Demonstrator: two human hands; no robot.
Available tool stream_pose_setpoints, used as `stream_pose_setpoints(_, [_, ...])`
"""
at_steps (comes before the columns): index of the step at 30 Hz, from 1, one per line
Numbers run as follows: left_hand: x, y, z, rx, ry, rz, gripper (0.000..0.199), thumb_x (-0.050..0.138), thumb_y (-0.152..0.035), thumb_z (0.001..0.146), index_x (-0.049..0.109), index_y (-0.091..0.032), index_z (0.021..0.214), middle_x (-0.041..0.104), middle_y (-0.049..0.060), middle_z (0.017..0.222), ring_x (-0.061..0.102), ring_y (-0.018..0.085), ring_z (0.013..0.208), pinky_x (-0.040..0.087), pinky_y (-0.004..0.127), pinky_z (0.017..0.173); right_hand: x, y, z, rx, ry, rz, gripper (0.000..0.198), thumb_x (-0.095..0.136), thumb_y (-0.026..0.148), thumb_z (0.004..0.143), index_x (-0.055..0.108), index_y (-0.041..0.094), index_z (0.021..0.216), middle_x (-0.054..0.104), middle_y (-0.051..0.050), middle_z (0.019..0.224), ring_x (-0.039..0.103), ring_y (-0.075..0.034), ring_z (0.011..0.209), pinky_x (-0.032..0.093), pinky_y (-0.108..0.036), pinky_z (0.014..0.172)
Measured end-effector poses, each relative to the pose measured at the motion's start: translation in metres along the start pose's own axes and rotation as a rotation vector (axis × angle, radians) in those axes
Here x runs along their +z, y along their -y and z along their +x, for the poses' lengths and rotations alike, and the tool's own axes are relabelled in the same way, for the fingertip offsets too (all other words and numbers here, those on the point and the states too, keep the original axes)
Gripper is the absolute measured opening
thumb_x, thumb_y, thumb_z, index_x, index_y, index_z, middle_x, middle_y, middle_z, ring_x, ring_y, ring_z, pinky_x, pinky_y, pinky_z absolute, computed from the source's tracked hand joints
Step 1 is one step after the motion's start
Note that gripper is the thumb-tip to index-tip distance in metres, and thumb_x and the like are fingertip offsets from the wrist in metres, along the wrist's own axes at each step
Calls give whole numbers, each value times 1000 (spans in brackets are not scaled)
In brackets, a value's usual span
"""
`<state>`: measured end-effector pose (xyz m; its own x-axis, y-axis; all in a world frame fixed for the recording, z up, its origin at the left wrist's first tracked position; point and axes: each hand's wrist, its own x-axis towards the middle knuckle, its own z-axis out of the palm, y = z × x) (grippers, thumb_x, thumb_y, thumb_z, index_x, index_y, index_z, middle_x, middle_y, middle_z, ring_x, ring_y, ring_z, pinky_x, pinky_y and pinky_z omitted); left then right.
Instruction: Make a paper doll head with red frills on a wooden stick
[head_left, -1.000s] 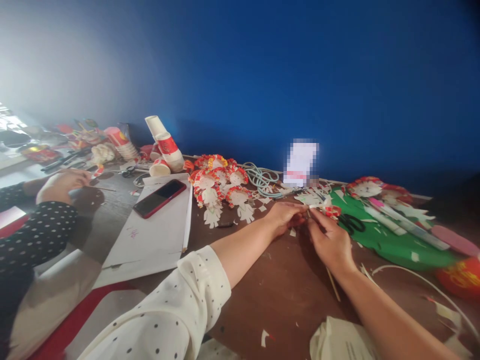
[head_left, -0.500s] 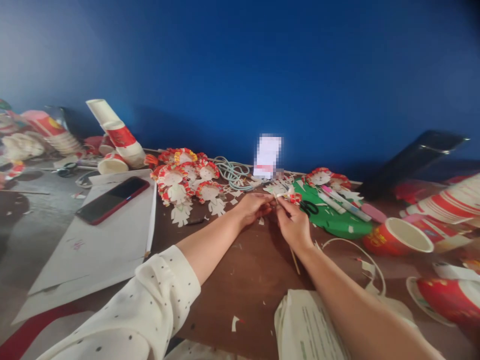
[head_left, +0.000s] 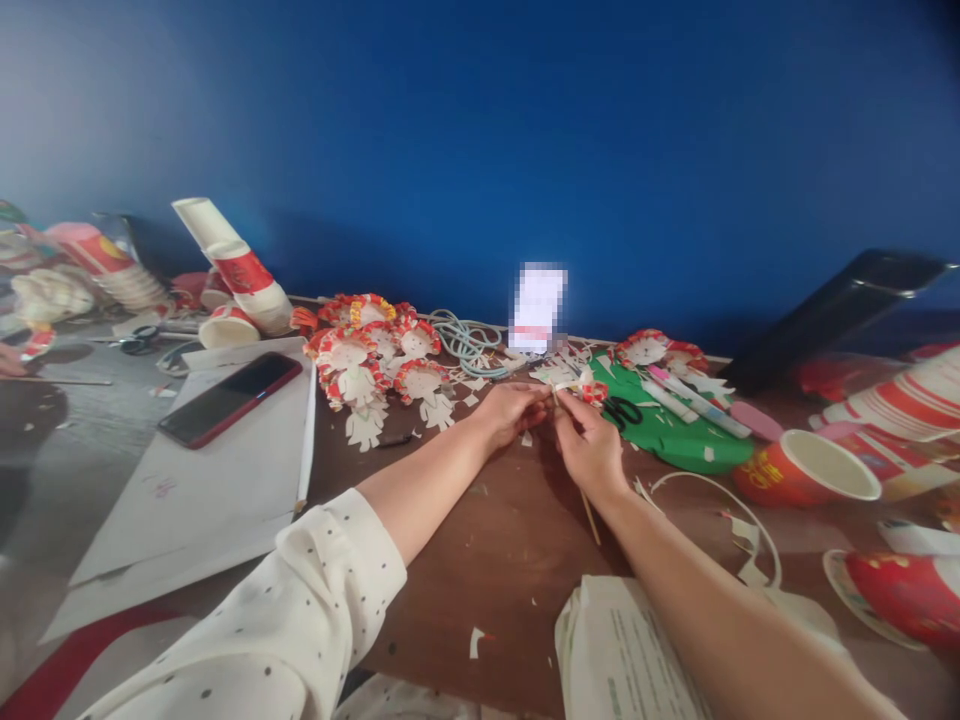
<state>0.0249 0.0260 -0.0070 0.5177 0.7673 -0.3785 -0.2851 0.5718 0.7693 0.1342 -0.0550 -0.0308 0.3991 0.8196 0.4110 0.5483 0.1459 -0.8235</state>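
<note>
Over the brown table (head_left: 450, 590), my two hands meet at the fingertips. My left hand (head_left: 516, 414) is closed in a pinch on a small white paper piece (head_left: 559, 388). Closed as well, my right hand (head_left: 589, 448) grips a thin wooden stick (head_left: 591, 520), whose lower end sticks out beneath the palm. A red-and-white ruffled paper edge (head_left: 596, 390) shows just beyond the right fingers; whether it joins the held piece I cannot tell. Left of my hands lie several paper figures (head_left: 364, 385) with red ruffled rims. Black scissors handles (head_left: 622, 412) rest on green material (head_left: 679, 445).
A lit phone (head_left: 538, 310) stands against the blue wall. Another phone (head_left: 231, 400) lies on white sheets (head_left: 195, 510) at left. Paper cups (head_left: 825, 465) lie at right, with more stacked cups (head_left: 244, 275) at far left. A folded white packet (head_left: 622, 650) is near my right forearm.
The view has shifted slightly, so the nearby things sit a little further right. My hands keep nearly the same pinch on the paper and stick.
</note>
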Motion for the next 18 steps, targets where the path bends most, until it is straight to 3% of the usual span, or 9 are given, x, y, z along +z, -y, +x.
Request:
stream_pose_setpoints(8, [4,-4,-3,29,-63,126,16,78,-17,75,65,-8,73,58,-2,56,51,5,50,46,20,59,1,-4,0,-28,11,-74,43,55,36,84,72,13,115,73,-15,112,70,-29,98,53,-43,90])
stream_pose_setpoints(11, [3,-4,-1,46,-53,157,19,79,-19,74,64,-8,71,58,-1,56,53,5,51,46,20,59,0,-5,1,22,37,-91,45,57,41,84,72,13,116,77,-12,93,71,-25,76,56,-38,76])
stream_pose_setpoints(14, [2,-2,1,53,-49,175,19,80,-19,73,64,-9,70,58,-1,56,53,5,50,46,20,58,-1,-3,2,93,51,-78,49,57,47,85,72,13,116,73,-5,65,63,-20,51,53,-34,60])
stream_pose_setpoints(18, [2,0,1,50,-74,178,20,79,-17,73,63,-9,67,59,-1,57,53,5,50,47,20,58,-2,-3,4,91,52,-112,46,56,46,85,75,13,110,69,-3,57,61,-19,46,52,-33,59])
